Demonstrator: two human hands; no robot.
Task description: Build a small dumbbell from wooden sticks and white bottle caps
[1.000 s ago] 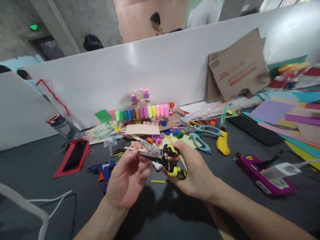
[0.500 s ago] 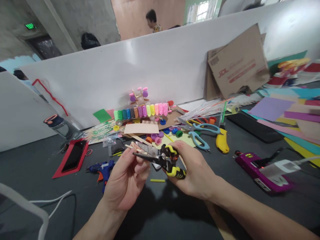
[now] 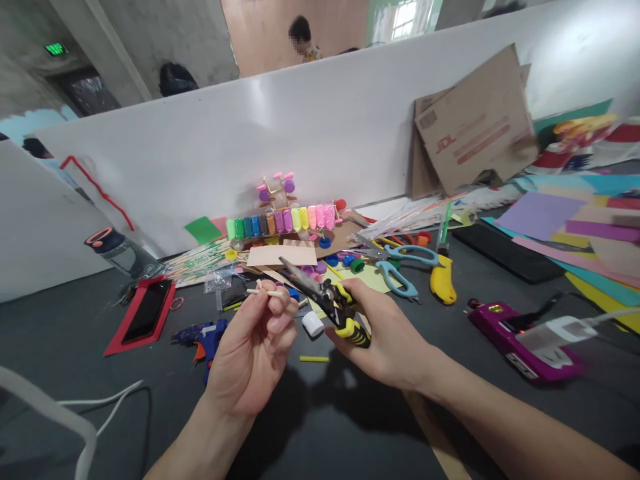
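Between thumb and fingers, my left hand (image 3: pixel 255 340) pinches short pale wooden sticks (image 3: pixel 270 293), which lie crossed at the fingertips. My right hand (image 3: pixel 383 333) is wrapped round the yellow and black handles of a cutting tool (image 3: pixel 353 330). The tool's grey blades point up and left, apart from the sticks. Below the blades a small white cylinder (image 3: pixel 313 323) rests on the dark table, with a short yellow stick (image 3: pixel 314 359) nearer to me.
A blue glue gun (image 3: pixel 213 340) and a phone on red card (image 3: pixel 147 310) lie left. Behind the hands are coloured clay packs (image 3: pixel 285 220), caps and light-blue scissors (image 3: pixel 397 287). A yellow cutter (image 3: pixel 443 283) and a purple power strip (image 3: pixel 525 340) lie right.
The cutting tool's blades have moved off the sticks and swung upward, from around the left fingertips to the right of them. The white cylinder now shows more fully.
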